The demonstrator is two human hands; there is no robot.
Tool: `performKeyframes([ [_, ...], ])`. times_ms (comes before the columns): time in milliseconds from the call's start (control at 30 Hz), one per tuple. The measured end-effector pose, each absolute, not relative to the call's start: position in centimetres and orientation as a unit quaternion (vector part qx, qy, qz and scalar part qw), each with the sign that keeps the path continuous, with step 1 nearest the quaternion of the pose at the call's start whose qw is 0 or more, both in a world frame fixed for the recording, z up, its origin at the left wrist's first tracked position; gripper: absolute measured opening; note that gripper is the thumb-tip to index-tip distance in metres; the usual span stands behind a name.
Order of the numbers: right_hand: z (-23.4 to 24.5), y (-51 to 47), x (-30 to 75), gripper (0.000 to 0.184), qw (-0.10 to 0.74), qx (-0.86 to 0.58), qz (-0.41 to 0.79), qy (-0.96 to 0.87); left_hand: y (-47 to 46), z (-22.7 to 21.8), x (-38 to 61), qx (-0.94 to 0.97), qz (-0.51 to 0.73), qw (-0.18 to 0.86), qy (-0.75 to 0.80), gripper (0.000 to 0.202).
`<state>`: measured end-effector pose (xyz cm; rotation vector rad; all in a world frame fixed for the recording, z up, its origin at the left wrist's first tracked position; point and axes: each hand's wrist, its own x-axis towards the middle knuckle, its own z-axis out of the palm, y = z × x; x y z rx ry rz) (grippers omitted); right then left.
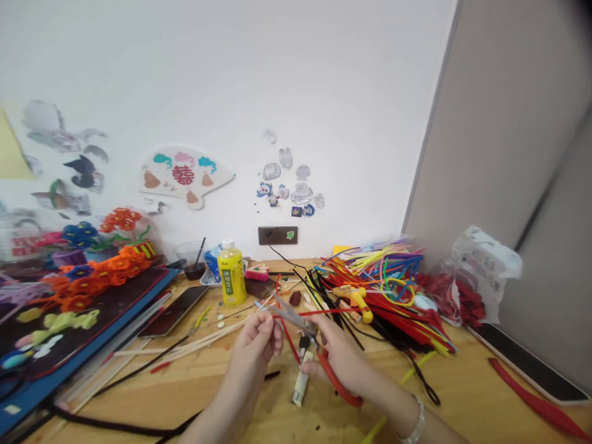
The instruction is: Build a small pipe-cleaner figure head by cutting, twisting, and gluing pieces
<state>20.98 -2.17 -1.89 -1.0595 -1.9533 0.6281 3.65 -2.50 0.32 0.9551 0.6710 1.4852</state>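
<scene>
My right hand [335, 353] is shut around the red handles of a pair of long-nosed pliers [296, 319], whose metal jaws point up and left toward my left hand [256, 345]. The fingers of my left hand pinch a red pipe cleaner [314, 312] close to the jaws. Its exact grip point is hidden by my fingers. Below my hands, a silver cylindrical object [301, 377] lies on the wooden table [272, 419]. A bracelet [415, 422] circles my right wrist.
A large heap of multicoloured pipe cleaners [383, 296] lies to the right, with a yellow-handled tool on it. Behind stands a yellow bottle [231, 273]. Pipe-cleaner flowers [92, 277] cover a dark board at left. A plastic bag [481, 271] sits far right.
</scene>
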Motion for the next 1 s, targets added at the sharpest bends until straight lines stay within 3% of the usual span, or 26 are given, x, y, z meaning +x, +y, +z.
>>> performKeyframes([
  [333, -1.5, -1.7, 21.7, 0.059, 0.311, -0.439, 0.134, -0.832, -2.0, 2.5, 1.2, 0.339, 0.729, 0.557, 0.208, 0.027],
  [633, -2.1, -2.0, 21.1, 0.063, 0.354, -0.419, 0.210, -0.809, -2.6, 0.7, 2.8, 0.404, 0.687, 0.554, 0.241, 0.029],
  [1000, -2.5, -2.9, 20.1, 0.056, 0.379, -0.403, 0.292, -0.780, -3.2, -0.8, 3.8, 0.516, 0.651, 0.414, 0.373, 0.037],
])
